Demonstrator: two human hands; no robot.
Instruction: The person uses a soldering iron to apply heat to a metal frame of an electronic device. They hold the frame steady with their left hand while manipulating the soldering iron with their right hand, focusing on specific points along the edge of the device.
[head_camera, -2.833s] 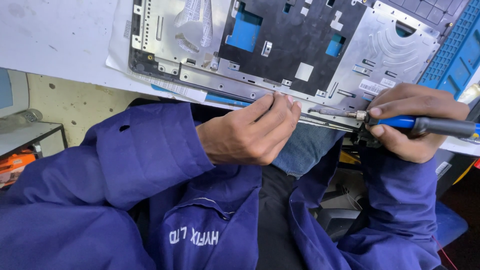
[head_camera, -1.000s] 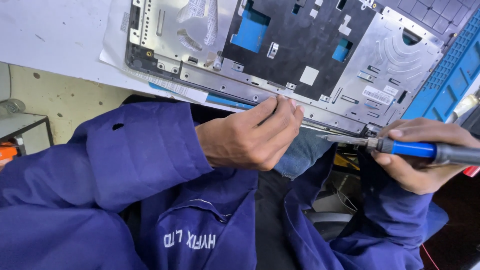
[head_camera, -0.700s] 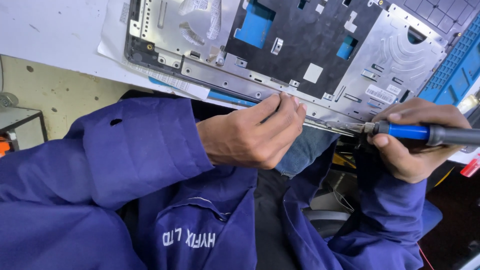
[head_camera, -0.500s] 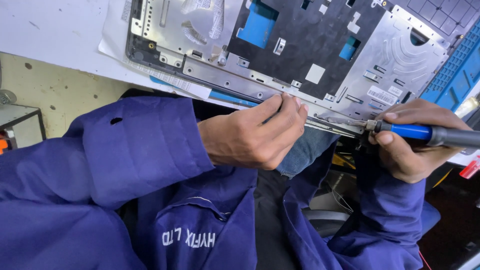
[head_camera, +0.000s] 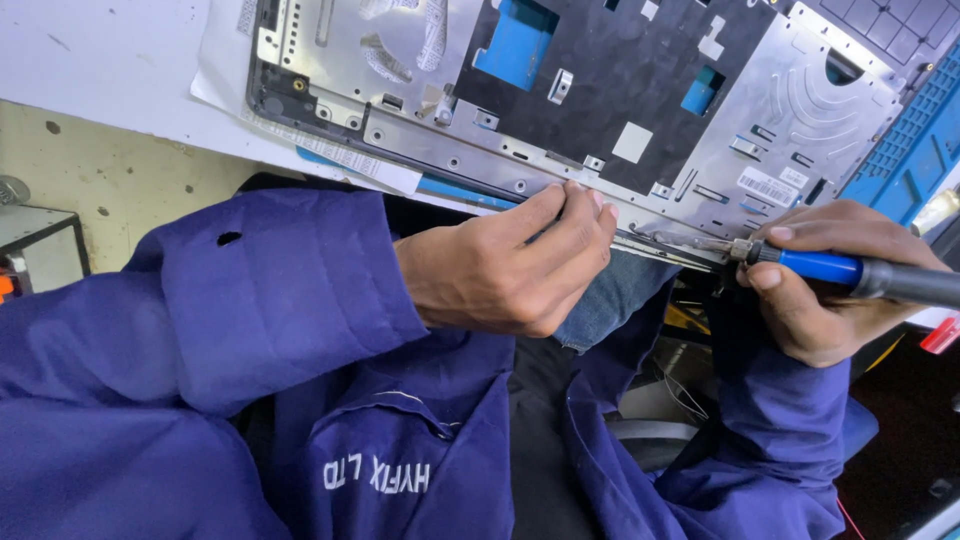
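Observation:
An opened laptop case (head_camera: 560, 90), silver and black inside with blue patches, lies on the white bench (head_camera: 90, 60). My left hand (head_camera: 505, 265) pinches the case's near edge with closed fingers. My right hand (head_camera: 825, 290) grips a blue-handled soldering iron (head_camera: 850, 272). Its metal tip points left along the near edge, toward my left fingertips. Both arms wear blue work sleeves.
A blue ridged mat (head_camera: 915, 125) lies at the right of the case, with a dark keyboard part (head_camera: 880, 15) above it. A paper sheet (head_camera: 230, 80) sits under the case's left end. Below the bench are a speckled floor (head_camera: 120, 180) and loose wires (head_camera: 680, 385).
My right hand with the iron drew back to the right, then came in again to the case's near edge. My left hand kept its pinch on the edge.

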